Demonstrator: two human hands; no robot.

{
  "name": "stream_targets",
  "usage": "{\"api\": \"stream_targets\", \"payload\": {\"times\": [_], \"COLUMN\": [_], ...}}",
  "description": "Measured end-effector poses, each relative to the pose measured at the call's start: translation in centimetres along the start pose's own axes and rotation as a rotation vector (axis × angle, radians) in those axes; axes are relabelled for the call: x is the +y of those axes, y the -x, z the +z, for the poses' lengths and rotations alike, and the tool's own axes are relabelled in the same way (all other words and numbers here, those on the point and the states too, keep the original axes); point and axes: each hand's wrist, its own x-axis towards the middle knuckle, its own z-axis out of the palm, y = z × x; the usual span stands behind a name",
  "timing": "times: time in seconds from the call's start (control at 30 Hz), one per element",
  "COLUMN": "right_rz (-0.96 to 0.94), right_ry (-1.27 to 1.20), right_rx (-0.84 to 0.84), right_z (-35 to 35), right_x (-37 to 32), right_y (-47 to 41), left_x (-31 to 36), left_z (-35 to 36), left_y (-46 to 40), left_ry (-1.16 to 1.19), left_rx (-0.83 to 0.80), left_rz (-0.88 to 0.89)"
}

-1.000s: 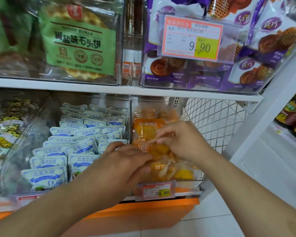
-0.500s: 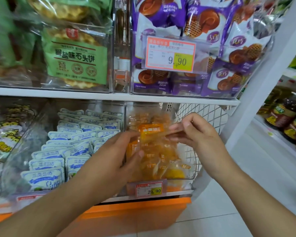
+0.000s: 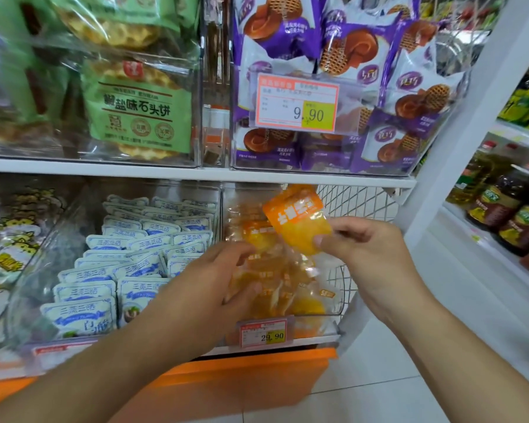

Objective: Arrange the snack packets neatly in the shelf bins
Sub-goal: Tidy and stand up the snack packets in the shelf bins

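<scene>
My right hand [image 3: 364, 254] pinches the lower corner of an orange snack packet [image 3: 298, 219] and holds it tilted above the clear bin [image 3: 333, 300] on the lower shelf. That bin holds several more orange packets [image 3: 275, 288] in a loose pile. My left hand [image 3: 205, 288] reaches into the same bin, its fingers curled on a packet [image 3: 258, 236] near the top of the pile. To the left, a second clear bin holds neat rows of white-and-blue packets [image 3: 129, 257].
The upper shelf carries bins of green-labelled waffle biscuits [image 3: 138, 111] and purple cake packets [image 3: 403, 123] with a 9.90 price tag [image 3: 298, 103]. A 29.90 tag [image 3: 263, 332] hangs on the orange packets' bin. A wire mesh panel [image 3: 358, 203] stands behind it. Bottles [image 3: 498, 203] fill the shelf to the right.
My right hand has lifted one orange packet up out of the pile and tilted it. My left hand stays in the bin on the remaining packets.
</scene>
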Motion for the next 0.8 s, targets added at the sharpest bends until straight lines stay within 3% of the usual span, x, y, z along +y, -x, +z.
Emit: {"api": "stream_targets", "payload": {"times": [0.1, 0.37, 0.47, 0.57, 0.7, 0.8], "right_rz": [-0.097, -0.348, -0.354, -0.33, -0.168, -0.215], "right_ry": [0.088, 1.122, 1.371, 1.404, 1.141, 1.123], "right_rx": [0.025, -0.288, -0.4, -0.478, -0.474, -0.427], "right_z": [-1.5, -4.0, -2.6, -0.5, -0.3, -1.2], "right_x": [0.4, 0.1, -0.3, 0.8, 2.1, 2.1], "right_y": [0.4, 1.0, 1.0, 1.2, 1.5, 1.8], "left_x": [-0.5, -0.8, -0.7, -0.8, -1.6, -2.1], "left_z": [0.5, 0.7, 0.8, 0.9, 1.2, 1.3], "left_y": [0.3, 0.0, 0.1, 0.3, 0.1, 0.1], "left_ry": [-0.16, -0.223, -0.234, -0.223, -0.219, -0.215], "left_rx": [-0.024, -0.061, -0.063, -0.051, -0.05, -0.051], "left_rz": [0.056, 0.047, 0.03, 0.05, 0.088, 0.115]}}
